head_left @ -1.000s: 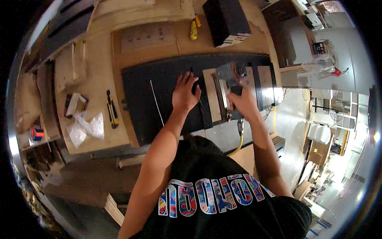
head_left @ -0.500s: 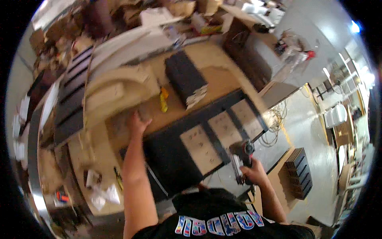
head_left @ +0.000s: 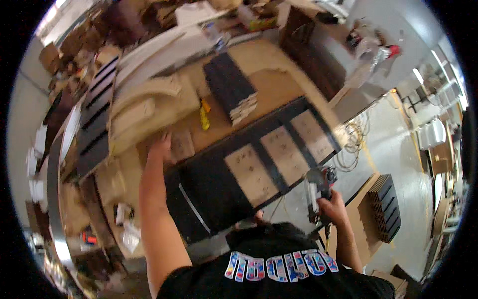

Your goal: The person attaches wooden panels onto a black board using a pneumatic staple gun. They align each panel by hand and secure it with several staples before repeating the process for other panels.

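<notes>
My right hand (head_left: 332,207) is closed around the handle of a nail gun (head_left: 316,192), held off the right front edge of a black panel (head_left: 209,204). The panel lies slanted across the bench and carries several tan rectangles (head_left: 251,174) with marks on them. My left hand (head_left: 160,148) is low over the bench beyond the panel's left end, beside a small pale tan rectangular piece (head_left: 182,144). Motion blurs its fingers, so whether they grip that piece is unclear. A yellow-handled tool (head_left: 204,117) lies farther back, by a stack of dark boards (head_left: 229,84).
A curved tan wooden piece (head_left: 149,107) rests left of the tool, near a dark slotted panel (head_left: 97,119). At the right, slotted dark boards (head_left: 387,207) stand stacked on cardboard. A coiled hose (head_left: 352,144) lies on the floor. Boxes and scraps crowd the back.
My left hand has shifted left, and the small tan piece beside it now shows. My right hand and the nail gun have moved right, away from the panel. The view has shifted slightly.
</notes>
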Action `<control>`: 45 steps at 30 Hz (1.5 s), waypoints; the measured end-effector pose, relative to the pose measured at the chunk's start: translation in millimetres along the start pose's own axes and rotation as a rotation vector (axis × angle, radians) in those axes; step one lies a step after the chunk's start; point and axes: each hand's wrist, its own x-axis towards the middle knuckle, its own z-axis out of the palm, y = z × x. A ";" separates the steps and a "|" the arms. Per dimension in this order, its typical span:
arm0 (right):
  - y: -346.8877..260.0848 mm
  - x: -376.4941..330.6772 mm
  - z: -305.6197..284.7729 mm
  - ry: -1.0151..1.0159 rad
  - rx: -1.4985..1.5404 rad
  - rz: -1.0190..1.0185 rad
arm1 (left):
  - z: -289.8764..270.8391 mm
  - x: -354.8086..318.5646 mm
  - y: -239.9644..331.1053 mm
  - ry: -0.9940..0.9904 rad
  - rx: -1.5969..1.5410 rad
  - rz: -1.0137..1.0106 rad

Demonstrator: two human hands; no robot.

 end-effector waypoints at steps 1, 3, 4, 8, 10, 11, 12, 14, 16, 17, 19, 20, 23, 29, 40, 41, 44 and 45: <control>-1.3 3.8 5.2 0.002 0.068 -0.026 | -7.9 -14.5 0.9 0.087 0.061 0.094; -9.0 5.4 10.2 -0.047 0.121 0.040 | -11.9 -40.7 11.6 0.129 0.173 0.255; -1.5 10.0 10.1 -0.029 0.112 0.006 | -13.3 -60.6 30.3 0.170 0.241 0.356; -11.9 10.8 25.8 -0.054 0.081 -0.008 | 20.8 -121.9 65.4 0.177 0.370 0.680; -3.8 12.5 32.3 -0.102 0.069 -0.062 | 51.2 -137.0 85.4 0.086 0.502 0.773; -0.8 13.5 35.0 -0.108 0.077 -0.057 | 65.2 -144.5 96.6 0.096 0.476 0.792; 1.1 14.1 40.7 -0.118 0.089 -0.054 | 77.8 -154.5 105.1 0.106 0.455 0.807; -10.5 7.0 54.8 -0.130 0.143 -0.074 | 107.9 -163.7 110.0 0.124 0.426 0.844; -9.7 6.8 60.7 -0.168 0.130 -0.085 | 132.4 -160.7 109.4 0.167 0.421 0.894; -10.7 5.9 64.2 -0.183 0.124 -0.088 | 134.0 -162.2 111.1 0.195 0.427 0.921; -20.3 -0.1 70.4 -0.183 0.100 -0.098 | 135.9 -165.3 108.7 0.277 0.471 0.960; -22.2 -0.5 74.9 -0.183 0.091 -0.105 | 134.7 -167.4 107.6 0.227 0.427 0.952; -23.6 -2.8 86.0 -0.199 0.084 -0.118 | 129.0 -163.0 111.8 0.155 0.386 0.953; -22.7 -5.1 91.6 -0.253 0.063 -0.152 | 121.7 -150.6 122.4 0.351 0.427 1.048; -5.6 -6.6 94.4 -0.266 0.066 -0.132 | 100.4 -148.3 134.8 0.290 0.261 1.008; -6.3 -7.5 94.0 -0.260 0.045 -0.124 | 91.9 -152.0 141.0 0.241 0.225 0.983; -23.1 -18.0 100.7 -0.226 0.030 -0.109 | 90.6 -148.6 159.2 0.380 0.266 0.982; -28.3 -22.1 101.7 -0.205 0.032 -0.101 | 90.4 -150.1 159.3 0.383 0.149 0.928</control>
